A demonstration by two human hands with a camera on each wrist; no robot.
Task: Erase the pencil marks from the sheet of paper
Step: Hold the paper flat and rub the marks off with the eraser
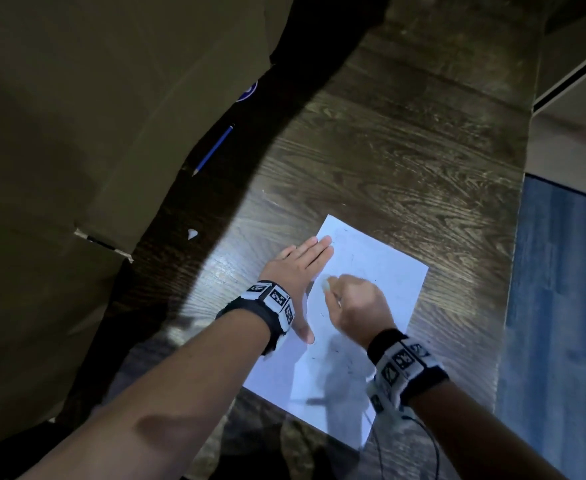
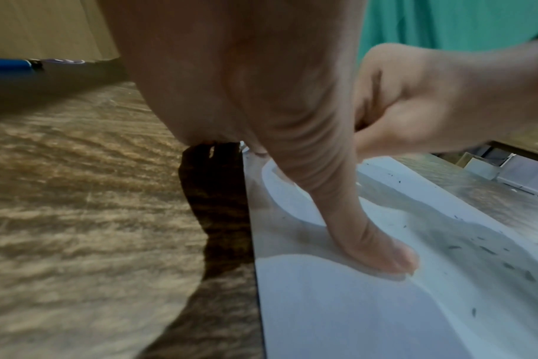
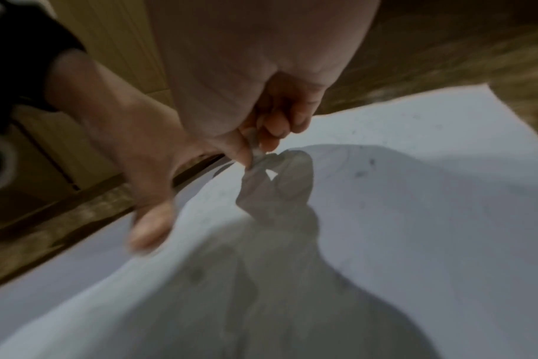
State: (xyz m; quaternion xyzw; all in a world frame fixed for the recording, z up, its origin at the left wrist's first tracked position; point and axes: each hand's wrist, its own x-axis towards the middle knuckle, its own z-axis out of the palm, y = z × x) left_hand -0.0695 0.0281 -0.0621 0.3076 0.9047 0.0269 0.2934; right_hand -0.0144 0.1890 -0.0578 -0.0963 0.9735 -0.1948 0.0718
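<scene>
Wooden table [image 1: 406,150] (dim room); left hand [image 1: 296,268] flat on paper [image 1: 385,268], right hand [image 1: 357,303] pinching eraser [image 1: 326,285].

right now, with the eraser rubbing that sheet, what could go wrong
The left hand presses only the sheet's left edge, so the free right side could buckle or crease under the right hand's eraser. Dark crumbs lie on the paper; dragging a hand through them may smear it.
</scene>
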